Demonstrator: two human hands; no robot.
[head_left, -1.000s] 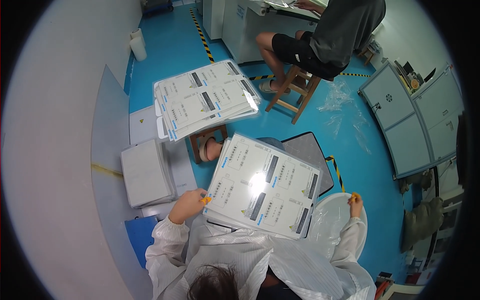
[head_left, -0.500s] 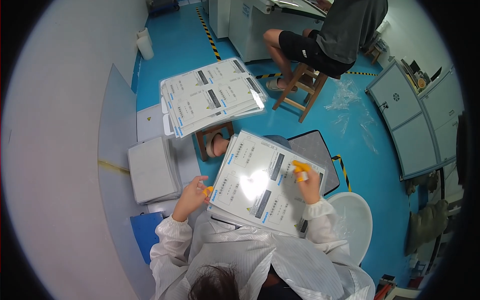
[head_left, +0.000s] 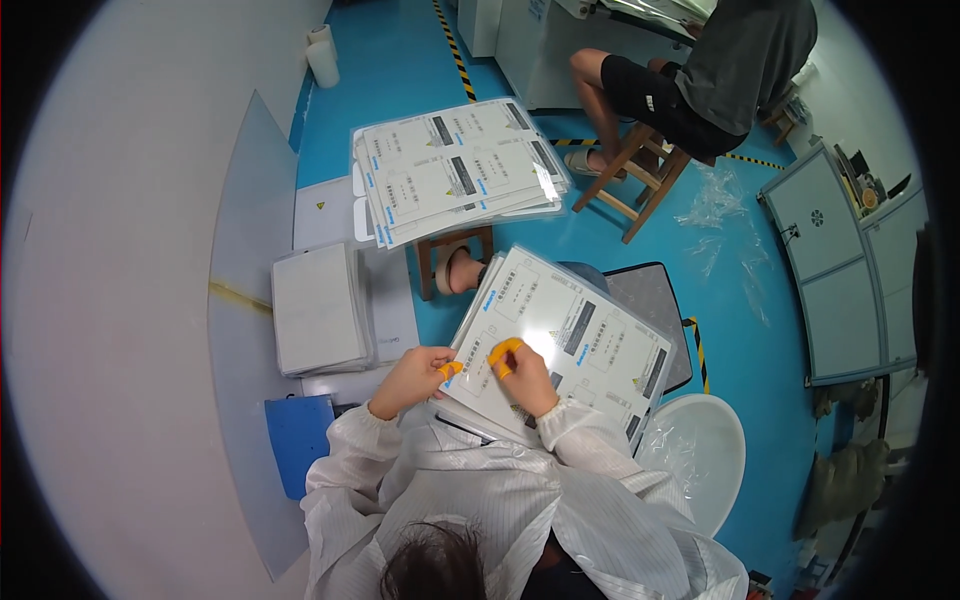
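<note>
Inboard, right fingers (head_left: pixel 507 347); left fingers (head_left: pixel 449 369) at sheet (head_left: pixel 572 362) edge.

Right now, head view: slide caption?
Left hand at one edge of a printed-sheet stack, right hand over it, both wearing yellow finger covers.

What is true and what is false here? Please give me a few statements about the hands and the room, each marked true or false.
1. The right hand wears orange finger covers. True.
2. The white tub is to the right of the printed sheets on the lap. True.
3. The left hand is inside the white tub. False: it is at the left edge of the printed sheets.
4. The floor is blue. True.
5. The other person is standing. False: that person sits on a wooden stool.
</note>
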